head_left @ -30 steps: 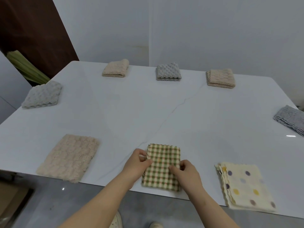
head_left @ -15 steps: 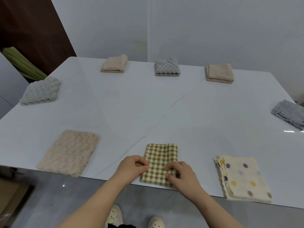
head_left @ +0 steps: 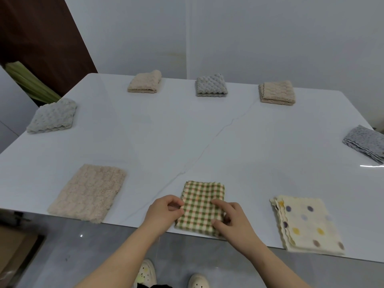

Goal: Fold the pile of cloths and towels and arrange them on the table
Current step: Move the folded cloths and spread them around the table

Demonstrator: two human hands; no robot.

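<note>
No readable text, labels, brands, numbers or signs anywhere: cloths, table, wall and floor all bear only patterns or plain surfaces.

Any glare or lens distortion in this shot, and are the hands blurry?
Head view: one bright glare streak on the glossy table, near the grey cloth at right; the wide lens bows the table's edges; light is soft, shadows faint; the left hand and right hand on the checked cloth look fairly sharp.
</note>
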